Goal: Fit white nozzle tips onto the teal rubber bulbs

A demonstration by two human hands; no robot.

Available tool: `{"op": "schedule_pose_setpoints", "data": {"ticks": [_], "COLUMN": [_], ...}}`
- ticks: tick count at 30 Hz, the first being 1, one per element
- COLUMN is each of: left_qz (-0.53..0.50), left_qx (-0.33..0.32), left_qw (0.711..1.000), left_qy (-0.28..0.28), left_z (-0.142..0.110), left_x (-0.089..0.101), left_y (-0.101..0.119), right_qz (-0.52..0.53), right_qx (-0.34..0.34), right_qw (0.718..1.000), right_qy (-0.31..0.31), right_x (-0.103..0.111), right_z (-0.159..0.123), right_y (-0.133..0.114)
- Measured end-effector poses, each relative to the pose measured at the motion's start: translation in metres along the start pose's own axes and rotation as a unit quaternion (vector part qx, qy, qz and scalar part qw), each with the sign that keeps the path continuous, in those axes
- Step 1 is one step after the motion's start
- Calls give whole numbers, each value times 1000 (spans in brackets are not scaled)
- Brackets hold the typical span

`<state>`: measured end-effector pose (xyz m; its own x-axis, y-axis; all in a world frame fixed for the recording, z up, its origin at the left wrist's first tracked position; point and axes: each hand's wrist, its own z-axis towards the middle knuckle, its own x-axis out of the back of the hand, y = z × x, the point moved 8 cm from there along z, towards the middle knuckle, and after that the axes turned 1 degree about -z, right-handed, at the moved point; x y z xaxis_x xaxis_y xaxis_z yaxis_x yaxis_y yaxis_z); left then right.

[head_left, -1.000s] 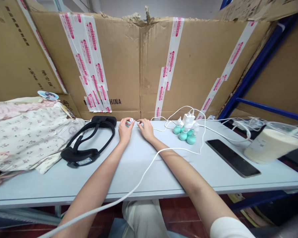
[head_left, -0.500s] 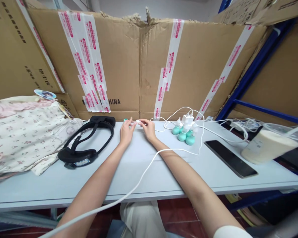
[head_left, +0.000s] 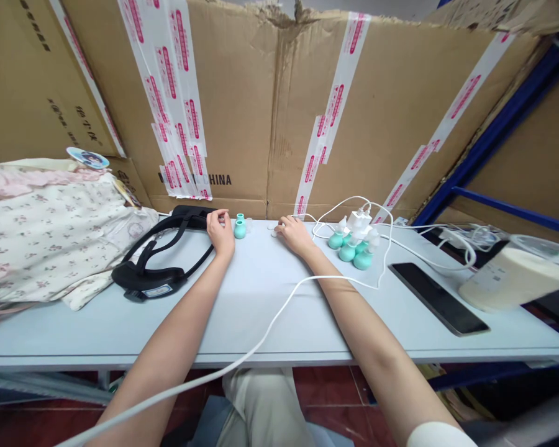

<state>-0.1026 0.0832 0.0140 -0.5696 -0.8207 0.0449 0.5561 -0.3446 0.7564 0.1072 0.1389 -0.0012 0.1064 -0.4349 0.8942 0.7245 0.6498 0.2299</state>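
Observation:
My left hand (head_left: pixel 220 233) is beside two small teal squeeze bottles (head_left: pixel 240 228) without tops, its fingers loosely bent and apart, with nothing visible in them. A small clear piece (head_left: pixel 248 225) lies just right of those bottles. Farther right, my right hand (head_left: pixel 293 234) rests low over the table, fingertips pinched at a small whitish piece (head_left: pixel 274 234), partly hidden by the fingers. Another such piece lies close behind it. To the right of this hand stands a group of several teal bottles (head_left: pixel 348 251) with clear, pointed tops.
A black head strap device (head_left: pixel 151 288) lies left, near floral cloth (head_left: pixel 41 242). A white charger (head_left: pixel 358 218) stands behind the bottle group. A white cable (head_left: pixel 279 313) crosses over my right forearm. A black phone (head_left: pixel 438 298) and a drink cup (head_left: pixel 498 279) are at right. Cardboard (head_left: pixel 242 112) walls the back.
My hands have come apart from the small white piece they held together. The left went left, uncovering the two teal bottles; the right moved a little right and down. The view tilted down.

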Motion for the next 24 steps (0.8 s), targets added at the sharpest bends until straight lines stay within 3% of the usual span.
{"op": "schedule_pose_setpoints", "data": {"ticks": [7,13,20,24], "left_qz": [7,25,28,32], "left_qx": [-46,-43,-43,-43], "left_qw": [999,996,996,995], "left_qy": [-20,-75,-77,-83], "left_z": [-6,-8,-6,-6], "left_x": [-3,-12,-13,-13], "left_y": [7,7,7,7], "right_qz": [67,20,31,48], "right_qx": [-73,-53,-34,-75], "right_qw": [994,997,999,996], "right_qy": [54,43,19,20], "right_x": [9,5,-6,-11], "right_z": [3,19,23,23], "right_y": [-9,-41,-43,-33]}}
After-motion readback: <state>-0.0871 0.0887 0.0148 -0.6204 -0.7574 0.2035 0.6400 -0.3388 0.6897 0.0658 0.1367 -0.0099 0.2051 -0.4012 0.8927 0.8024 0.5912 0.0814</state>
